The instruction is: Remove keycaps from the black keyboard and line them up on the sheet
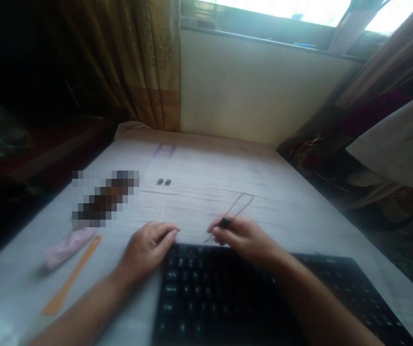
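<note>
While right hand (pixel 244 236) pinches looped wire tool (pixel 225 222), left hand (pixel 148 245) curled.

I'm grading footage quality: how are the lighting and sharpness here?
Head view: the window is blown out at top; the left background sinks into shadow; the keyboard lettering looks soft; a pixelated patch hides something beside the pink item.

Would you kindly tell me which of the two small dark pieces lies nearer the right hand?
The right small dark piece is nearer the right hand; the other piece lies just left of it, farther from that hand.
</note>
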Demonstrator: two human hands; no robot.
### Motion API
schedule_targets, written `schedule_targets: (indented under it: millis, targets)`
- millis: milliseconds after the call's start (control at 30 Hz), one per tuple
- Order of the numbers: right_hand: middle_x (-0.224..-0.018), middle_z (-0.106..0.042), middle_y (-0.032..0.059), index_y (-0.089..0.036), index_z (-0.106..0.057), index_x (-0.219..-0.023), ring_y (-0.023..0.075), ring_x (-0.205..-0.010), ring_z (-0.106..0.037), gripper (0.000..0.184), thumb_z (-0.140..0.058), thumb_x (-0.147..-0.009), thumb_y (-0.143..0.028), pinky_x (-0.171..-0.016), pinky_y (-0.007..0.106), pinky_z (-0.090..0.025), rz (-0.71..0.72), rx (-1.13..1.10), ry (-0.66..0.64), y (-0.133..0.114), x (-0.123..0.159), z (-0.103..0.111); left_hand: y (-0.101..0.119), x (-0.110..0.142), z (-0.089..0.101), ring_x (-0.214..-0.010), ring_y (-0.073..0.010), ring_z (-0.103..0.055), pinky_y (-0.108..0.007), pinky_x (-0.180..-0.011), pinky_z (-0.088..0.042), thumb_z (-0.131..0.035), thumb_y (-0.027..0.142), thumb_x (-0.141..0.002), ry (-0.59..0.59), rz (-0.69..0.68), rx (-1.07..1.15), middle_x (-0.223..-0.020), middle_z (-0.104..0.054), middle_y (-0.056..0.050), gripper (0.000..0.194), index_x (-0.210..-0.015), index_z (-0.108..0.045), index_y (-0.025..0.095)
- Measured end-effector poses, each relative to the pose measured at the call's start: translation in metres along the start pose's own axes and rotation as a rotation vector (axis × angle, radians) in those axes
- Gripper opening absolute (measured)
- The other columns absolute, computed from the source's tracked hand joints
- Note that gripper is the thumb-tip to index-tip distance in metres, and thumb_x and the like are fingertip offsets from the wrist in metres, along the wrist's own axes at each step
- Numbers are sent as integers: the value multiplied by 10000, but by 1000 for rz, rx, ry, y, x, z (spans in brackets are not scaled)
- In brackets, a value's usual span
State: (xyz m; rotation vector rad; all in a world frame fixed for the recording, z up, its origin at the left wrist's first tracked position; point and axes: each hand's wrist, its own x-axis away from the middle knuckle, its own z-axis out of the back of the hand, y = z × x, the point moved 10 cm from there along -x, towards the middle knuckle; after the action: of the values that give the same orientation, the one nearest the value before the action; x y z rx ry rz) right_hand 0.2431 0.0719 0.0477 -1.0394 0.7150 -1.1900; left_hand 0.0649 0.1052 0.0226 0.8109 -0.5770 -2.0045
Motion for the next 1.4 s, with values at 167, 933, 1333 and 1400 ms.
schedule_targets:
  millis: [167, 933, 1333, 1400]
  targets:
    - [-704, -620, 3, -182, -652, -849, 129, -649, -577, 182, -558, -876, -336, -633, 257, -487, 11, 36, -3, 2, 1, -5, 5, 0, 0, -803, -177, -689, -298, -738, -546, -540, 321, -876, -25, -27, -22, -848, -743, -7, 197, -900, -721, 248]
    - [-797, -682, 36, -178, -669, -871, 144, -745, -641, 125, -555, -921, -189, -716, 253, -515, 428, 360, -15, -36, 8, -28, 10, 0, -3, -798, -173, -673, -299, -744, -520, -530, 283, -890, -32, -60, -35, -836, -739, -11, 187, -901, -711, 232]
    - [-797, -667, 60, -184, -626, -859, 179, -729, -639, 168, -497, -950, -242, -698, 289, -514, 350, 575, -55, -22, 4, -45, 9, 1, -5, -808, -171, -668, -295, -762, -512, -520, 273, -895, -34, -65, -39, -837, -736, -9, 183, -903, -700, 240]
    - [-780, -668, 55, -187, -621, -850, 178, -715, -637, 168, -494, -948, -236, -686, 286, -509, 358, 610, -43, -23, 4, -46, 9, 1, -5, -806, -168, -665, -293, -758, -511, -519, 272, -899, -41, -65, -50, -835, -734, -8, 182, -909, -698, 242]
